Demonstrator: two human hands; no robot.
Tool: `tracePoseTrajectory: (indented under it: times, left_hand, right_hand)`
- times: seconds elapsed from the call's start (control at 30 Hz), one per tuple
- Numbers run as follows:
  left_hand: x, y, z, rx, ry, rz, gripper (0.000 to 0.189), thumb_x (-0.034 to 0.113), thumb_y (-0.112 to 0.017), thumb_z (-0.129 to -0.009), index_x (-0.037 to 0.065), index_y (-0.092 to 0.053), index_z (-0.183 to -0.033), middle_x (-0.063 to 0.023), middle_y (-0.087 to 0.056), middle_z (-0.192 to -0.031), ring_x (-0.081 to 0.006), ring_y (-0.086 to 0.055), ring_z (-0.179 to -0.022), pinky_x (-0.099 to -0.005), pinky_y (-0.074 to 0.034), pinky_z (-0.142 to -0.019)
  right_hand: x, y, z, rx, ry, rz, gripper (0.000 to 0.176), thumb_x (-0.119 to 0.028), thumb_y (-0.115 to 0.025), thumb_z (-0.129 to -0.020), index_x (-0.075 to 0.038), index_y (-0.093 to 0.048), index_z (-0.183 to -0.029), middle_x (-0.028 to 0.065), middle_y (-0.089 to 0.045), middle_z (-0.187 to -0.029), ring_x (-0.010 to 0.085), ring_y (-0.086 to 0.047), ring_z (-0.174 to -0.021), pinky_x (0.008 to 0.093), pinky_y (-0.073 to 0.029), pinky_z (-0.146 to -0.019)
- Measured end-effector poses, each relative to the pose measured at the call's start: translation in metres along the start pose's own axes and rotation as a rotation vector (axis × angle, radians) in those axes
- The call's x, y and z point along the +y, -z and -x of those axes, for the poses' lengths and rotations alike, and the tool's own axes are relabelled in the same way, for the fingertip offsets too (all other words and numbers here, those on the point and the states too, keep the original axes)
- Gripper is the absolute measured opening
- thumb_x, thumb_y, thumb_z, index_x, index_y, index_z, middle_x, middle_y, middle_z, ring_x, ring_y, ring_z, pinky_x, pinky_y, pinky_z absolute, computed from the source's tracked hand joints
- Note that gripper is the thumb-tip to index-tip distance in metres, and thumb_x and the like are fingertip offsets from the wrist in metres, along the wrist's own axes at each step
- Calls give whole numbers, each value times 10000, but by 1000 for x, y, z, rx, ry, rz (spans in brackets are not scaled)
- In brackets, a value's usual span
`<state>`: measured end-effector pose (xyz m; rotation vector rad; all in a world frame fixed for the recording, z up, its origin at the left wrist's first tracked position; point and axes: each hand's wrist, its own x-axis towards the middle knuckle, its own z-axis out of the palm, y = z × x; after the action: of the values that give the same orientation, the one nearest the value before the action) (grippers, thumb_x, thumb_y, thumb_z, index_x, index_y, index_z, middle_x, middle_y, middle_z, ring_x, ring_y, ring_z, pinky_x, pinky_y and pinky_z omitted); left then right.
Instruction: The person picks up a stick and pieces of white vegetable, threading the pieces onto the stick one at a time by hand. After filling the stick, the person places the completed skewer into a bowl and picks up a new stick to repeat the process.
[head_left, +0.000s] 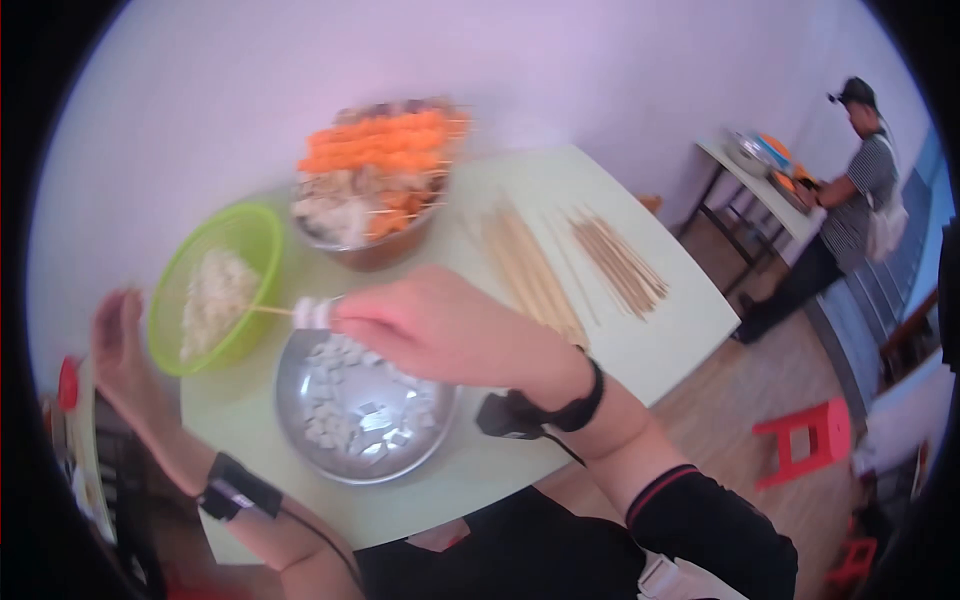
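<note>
My right hand (405, 322) is closed on a wooden skewer (268, 310). Several white pieces (313, 313) are threaded on it beside my fingertips, and its bare end points left toward a green basket (262, 240). Below this hand sits a round metal bowl (292, 430) holding small white cubes (328, 410). My left hand (120, 350) is raised left of the basket, somewhat blurred, its fingers pointing up and apart with nothing visible in them. White pieces (220, 295) lie heaped in the basket, too blurred to name.
Behind the bowl, a container (375, 255) is piled with orange and whitish skewers (375, 150). Bare sticks (530, 270) and darker sticks (620, 265) lie on the pale table (660, 350). A person (860, 190) stands at another table; a red stool (810, 440) is at right.
</note>
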<state>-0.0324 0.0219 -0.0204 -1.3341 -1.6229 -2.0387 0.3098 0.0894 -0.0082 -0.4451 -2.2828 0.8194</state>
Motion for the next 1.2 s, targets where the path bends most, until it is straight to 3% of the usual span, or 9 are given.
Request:
tracePoseTrajectory:
  times: [0.17, 0.33, 0.47, 0.67, 0.83, 0.97, 1.07, 1.13, 1.2]
  left_hand:
    - [-15, 16, -11, -59, 7, -129, 283, 119, -619, -868, -27, -606, -1110, -78, -636, -1033, -152, -585, -985, -244, -429, -904]
    - [-32, 28, -23, -188, -123, -354, 308, 126, -528, -928, -53, -549, -1179, -126, -588, -1150, -169, -568, -1039, -270, -450, -892]
    - [16, 1, -3, -20, -196, -117, 252, 117, -745, -759, -63, -648, -905, -160, -677, -865, -222, -658, -763, -297, -550, -711]
    - [21, 1, 0, -3, -126, -126, 250, 113, -757, -740, -54, -650, -891, -160, -675, -875, -218, -652, -764, -303, -544, -723]
    - [23, 0, 0, 18, -95, -169, 277, 112, -774, -710, -57, -651, -892, -163, -676, -870, -232, -650, -767, -312, -541, -740]
    - [16, 2, -4, 9, -131, -185, 276, 111, -774, -709, -65, -653, -883, -172, -676, -875, -234, -652, -771, -310, -544, -729]
    - [14, 2, -6, 8, -149, -151, 278, 118, -777, -707, -71, -655, -872, -171, -678, -857, -234, -656, -756, -306, -548, -707]
    - [10, 4, -8, -6, -191, -96, 277, 128, -778, -709, -72, -654, -855, -169, -679, -835, -232, -661, -737, -303, -557, -692]
    - [8, 5, -9, -16, -210, -75, 278, 130, -780, -708, -74, -653, -849, -169, -679, -829, -231, -662, -727, -303, -560, -684]
  right_hand:
    - [21, -10, -5, 132, 180, 99, 167, -163, -495, -886, -54, -612, -934, 117, -564, -582, 288, -563, -523, 373, -445, -535]
    - [20, -12, -14, -357, -223, -1054, 250, -135, -444, -879, 72, -579, -841, 79, -529, -471, 187, -578, -451, 303, -467, -533]
    - [20, -27, -13, -397, -226, -1129, 244, -133, -454, -872, 72, -578, -826, 95, -524, -471, 196, -576, -445, 295, -465, -526]
    - [13, -34, -9, -337, -145, -760, 221, -115, -465, -841, 79, -570, -827, 108, -535, -483, 225, -573, -461, 345, -464, -541]
    - [20, -44, -3, 171, 146, 263, 101, -42, -504, -709, 24, -578, -729, 186, -553, -560, 361, -554, -570, 450, -423, -542]
    - [33, -53, -4, 370, 242, 332, 93, -35, -512, -684, 19, -584, -707, 178, -551, -560, 373, -557, -575, 455, -432, -545]
    - [28, -43, -12, 124, 171, 236, 120, -48, -504, -740, 34, -591, -735, 142, -557, -532, 301, -588, -521, 397, -453, -517]
    - [19, -32, -11, -293, -175, -718, 175, -73, -483, -809, 48, -596, -756, 110, -570, -520, 222, -599, -464, 330, -468, -493]
    - [22, -39, -15, -342, -192, -863, 206, -91, -474, -833, 58, -595, -759, 108, -576, -517, 200, -597, -448, 310, -469, -487]
